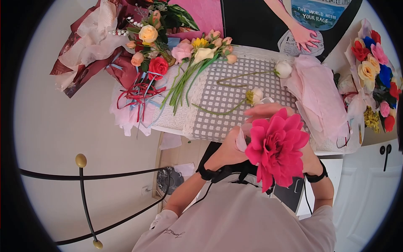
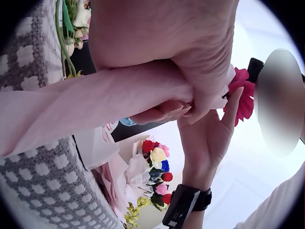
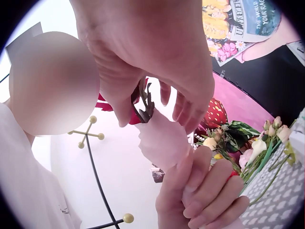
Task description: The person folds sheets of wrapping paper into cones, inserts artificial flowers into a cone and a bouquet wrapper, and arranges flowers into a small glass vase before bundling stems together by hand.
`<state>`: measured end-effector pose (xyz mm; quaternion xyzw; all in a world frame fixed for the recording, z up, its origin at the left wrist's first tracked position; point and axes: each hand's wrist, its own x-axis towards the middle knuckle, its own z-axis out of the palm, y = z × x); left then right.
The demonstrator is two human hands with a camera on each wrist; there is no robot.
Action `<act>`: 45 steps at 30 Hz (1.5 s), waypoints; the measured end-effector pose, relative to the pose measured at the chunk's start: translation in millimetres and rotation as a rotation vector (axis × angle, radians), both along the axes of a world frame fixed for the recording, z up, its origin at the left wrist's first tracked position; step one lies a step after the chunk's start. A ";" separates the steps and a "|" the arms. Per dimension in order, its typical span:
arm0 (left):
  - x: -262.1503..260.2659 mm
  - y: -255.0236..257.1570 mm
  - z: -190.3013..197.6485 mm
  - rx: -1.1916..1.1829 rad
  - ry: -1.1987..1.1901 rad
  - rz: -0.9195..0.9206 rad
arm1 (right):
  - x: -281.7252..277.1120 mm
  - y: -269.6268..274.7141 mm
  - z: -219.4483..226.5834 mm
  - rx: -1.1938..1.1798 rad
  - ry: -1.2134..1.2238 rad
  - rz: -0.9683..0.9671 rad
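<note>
A large deep-pink artificial flower (image 1: 277, 149) faces up close in front of the person's chest. Pale pink paper (image 2: 95, 98) wraps its stem in a long twisted roll. The left hand (image 2: 167, 36) grips this roll, fingers curled around it. Above that grip, the right hand (image 3: 147, 43) is spread around the flower's neck, with its thumb by the petals and its fingers loosely bent on the other side. Dark green leaves (image 3: 145, 102) show between that thumb and fingers, just over the paper's upper edge. From the head, the bloom hides much of both hands.
On the checked cloth (image 1: 218, 122) lie two white flowers (image 1: 283, 69) with bent stems. Loose flowers (image 1: 203, 54) and ribbons (image 1: 140, 94) lie to the left; pink paper sheets (image 1: 317, 92) lie right. Wrapped bouquets (image 1: 371, 63) flank the table. A black metal rack (image 1: 84, 197) stands lower left.
</note>
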<state>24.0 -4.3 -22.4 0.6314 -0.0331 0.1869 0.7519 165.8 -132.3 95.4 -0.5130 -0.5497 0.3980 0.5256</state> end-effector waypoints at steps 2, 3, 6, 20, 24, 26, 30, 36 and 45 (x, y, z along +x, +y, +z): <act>2.1 -5.9 -4.8 -0.112 -0.044 0.029 | -4.9 -6.7 -6.6 0.156 -0.057 -0.029; 1.7 -4.4 -3.3 -0.008 -0.065 0.019 | -7.5 -8.4 -7.4 0.157 -0.055 -0.028; 1.2 -7.2 -22.1 -0.025 -0.054 -0.010 | -18.1 -11.9 -6.8 0.111 0.056 -0.091; -19.3 -5.8 -25.2 -0.140 0.142 0.082 | -24.5 0.2 -5.5 0.106 -0.310 -0.101; -11.4 12.9 -45.2 0.180 0.078 0.225 | -32.8 -3.2 -10.1 0.159 -0.184 -0.178; -13.8 21.4 -53.9 0.337 0.065 0.295 | -35.7 -6.0 -23.9 0.159 -0.099 -0.291; -15.1 30.9 -47.6 0.571 0.039 0.398 | -42.6 -18.0 -45.9 0.113 -0.120 -0.329; -19.7 14.9 36.8 -0.481 0.163 -0.114 | -65.0 -34.6 -103.0 -0.182 -0.160 -0.239; -9.4 -13.2 31.3 -0.524 0.222 -0.210 | -105.4 -53.9 -182.7 -0.320 0.293 -0.193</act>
